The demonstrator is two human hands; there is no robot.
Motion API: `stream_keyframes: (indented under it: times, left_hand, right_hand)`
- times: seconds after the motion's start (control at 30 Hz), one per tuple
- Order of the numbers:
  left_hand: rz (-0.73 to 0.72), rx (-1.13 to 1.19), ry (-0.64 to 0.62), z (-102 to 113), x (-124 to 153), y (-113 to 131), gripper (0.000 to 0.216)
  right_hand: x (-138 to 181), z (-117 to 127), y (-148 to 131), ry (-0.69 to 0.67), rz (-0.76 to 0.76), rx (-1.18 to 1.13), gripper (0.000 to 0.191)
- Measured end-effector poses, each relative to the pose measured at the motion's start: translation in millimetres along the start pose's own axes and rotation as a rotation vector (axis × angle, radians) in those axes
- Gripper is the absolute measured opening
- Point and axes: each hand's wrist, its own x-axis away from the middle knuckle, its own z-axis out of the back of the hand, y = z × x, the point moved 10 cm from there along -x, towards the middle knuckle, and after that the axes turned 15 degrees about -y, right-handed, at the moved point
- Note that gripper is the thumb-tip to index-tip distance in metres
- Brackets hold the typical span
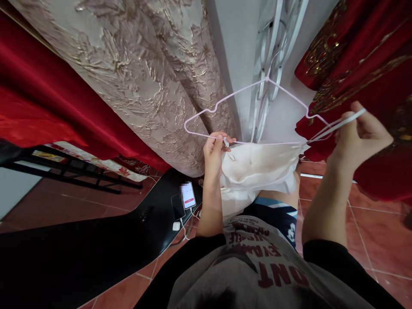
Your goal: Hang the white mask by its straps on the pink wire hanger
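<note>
A thin pale wire hanger (244, 92) hangs in front of me, its hook caught on white metal bars (273, 47) above. A white garment (257, 169) droops from the hanger's bottom bar. My left hand (215, 150) is closed in a pinch on the bottom bar near its left end, together with a bit of the garment's strap. My right hand (360, 135) is closed on the garment's other white strap (337, 125), pulling it taut to the right past the hanger's right shoulder.
Red embroidered cloth (370, 64) hangs at right, a beige brocade garment (144, 73) and red fabric (38, 98) at left. A phone (188, 195) on a charging cable lies on a black glossy surface (96, 244). A black rack (64, 171) stands on the red tiled floor (370, 231).
</note>
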Motion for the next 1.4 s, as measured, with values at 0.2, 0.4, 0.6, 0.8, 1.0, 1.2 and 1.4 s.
stream_keyframes:
  times: [0.2,0.4,0.6,0.8,1.0,1.2,1.4]
  left_hand:
    - [0.038,0.017,-0.007,-3,-1,-10,0.036]
    - [0.046,0.062,-0.012,-15,7,-16,0.030]
    - [-0.134,-0.155,0.230,36,18,9,0.031]
    - [-0.437,-0.367,0.396,84,20,63,0.035]
    - [-0.290,-0.348,-0.002,65,-31,74,0.062]
    - [-0.142,-0.208,-0.325,82,-50,57,0.089]
    - [-0.067,-0.232,-0.340,73,-44,56,0.094]
  right_hand:
    - [45,5,-19,-0.012,-0.012,0.134,0.017]
    - [95,-90,2,-0.727,-0.301,0.133,0.032]
    - [96,-80,7,-0.644,-0.291,0.032,0.030]
    - [84,-75,8,-0.638,-0.291,-0.001,0.034]
    - [90,-79,10,-0.650,-0.320,-0.091,0.031]
    - [91,-78,9,-0.674,-0.346,-0.128,0.026]
    - [96,-85,13,-0.707,-0.355,-0.119,0.024]
